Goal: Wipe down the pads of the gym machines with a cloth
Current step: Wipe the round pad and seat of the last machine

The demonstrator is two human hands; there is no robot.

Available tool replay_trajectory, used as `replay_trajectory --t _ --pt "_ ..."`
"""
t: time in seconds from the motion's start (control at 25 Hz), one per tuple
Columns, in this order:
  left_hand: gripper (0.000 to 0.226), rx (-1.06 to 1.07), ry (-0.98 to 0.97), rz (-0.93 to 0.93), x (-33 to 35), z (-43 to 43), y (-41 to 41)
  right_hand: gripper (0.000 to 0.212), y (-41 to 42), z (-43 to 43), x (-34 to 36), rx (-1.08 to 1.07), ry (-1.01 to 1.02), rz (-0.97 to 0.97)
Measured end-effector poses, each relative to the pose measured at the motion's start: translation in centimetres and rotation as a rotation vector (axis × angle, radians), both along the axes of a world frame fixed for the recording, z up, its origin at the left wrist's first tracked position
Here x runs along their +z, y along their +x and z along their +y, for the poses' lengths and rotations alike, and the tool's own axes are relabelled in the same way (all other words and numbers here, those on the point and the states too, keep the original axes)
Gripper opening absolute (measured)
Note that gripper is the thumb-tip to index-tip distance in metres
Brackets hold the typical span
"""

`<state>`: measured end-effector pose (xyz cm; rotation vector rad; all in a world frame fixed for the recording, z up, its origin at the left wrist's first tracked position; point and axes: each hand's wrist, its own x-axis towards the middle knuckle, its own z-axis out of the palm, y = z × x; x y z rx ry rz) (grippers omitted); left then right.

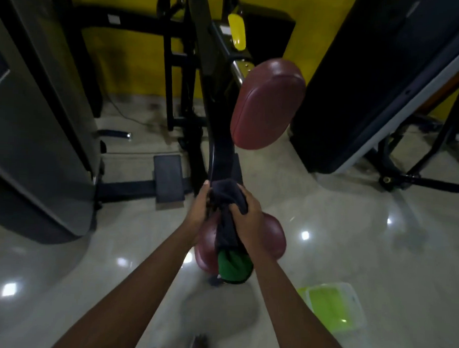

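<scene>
Both hands, left [201, 211] and right [248, 214], grip dark cloth [226, 200] above seat [273, 237]; backrest [268, 104] beyond; yellow-green tray [333, 307] on floor right.

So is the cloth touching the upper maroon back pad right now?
No, both hands hold the dark cloth low near the seat pad, well below the back pad.
</scene>
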<state>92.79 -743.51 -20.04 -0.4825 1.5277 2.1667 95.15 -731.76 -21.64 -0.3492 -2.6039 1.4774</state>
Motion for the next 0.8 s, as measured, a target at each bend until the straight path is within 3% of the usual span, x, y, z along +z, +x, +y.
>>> replay_trajectory --t 0.16,0.24,0.52,0.68,0.8 --pt "0.049 0.125 -0.303 -0.165 -9.5 -1.3 1.1 0.059 -0.3 1.3 -7.5 0.179 0.495 -0.162" --pt "0.047 0.134 -0.361 -0.200 -13.5 -1.0 1.4 0.062 -0.3 1.0 -11.5 0.293 0.634 -0.236" --pt "0.054 0.262 -0.316 -0.350 -23.7 1.3 0.5 0.060 0.7 0.1 -21.9 0.370 0.899 -0.155" --pt "0.080 0.333 -0.154 -0.464 -26.1 2.9 -0.3 0.051 -0.5 1.3 -23.4 0.407 0.923 0.036" --pt "0.077 0.355 -0.294 -0.400 -26.0 4.0 -1.6 0.048 -3.5 3.4 -23.3 0.421 0.892 0.089"
